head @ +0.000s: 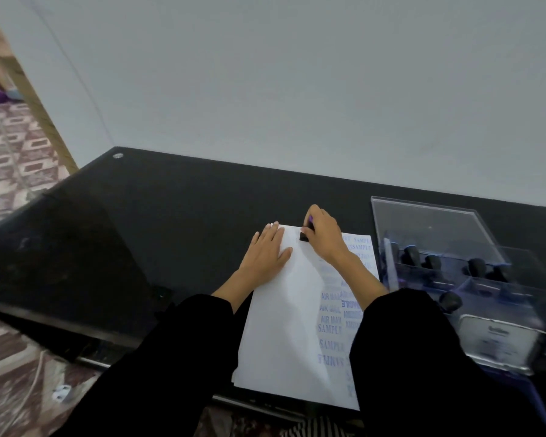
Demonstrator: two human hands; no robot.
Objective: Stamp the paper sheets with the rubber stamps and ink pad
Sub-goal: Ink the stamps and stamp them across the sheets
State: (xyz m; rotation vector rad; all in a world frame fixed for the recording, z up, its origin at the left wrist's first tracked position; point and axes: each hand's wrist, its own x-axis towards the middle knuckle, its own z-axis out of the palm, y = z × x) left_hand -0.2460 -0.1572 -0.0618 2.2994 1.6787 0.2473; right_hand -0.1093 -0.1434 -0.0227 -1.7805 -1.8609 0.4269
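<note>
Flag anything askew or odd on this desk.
On the stamped sheet, the blue prints crowd and overlap, and one SAMPLE print near the bottom edge reads upside down. The blank sheet on top lies offset to its left.

One wide-angle camera on the person's head looks forward and down, close over the paper sheets (284, 326) on the desk (171, 216).
</note>
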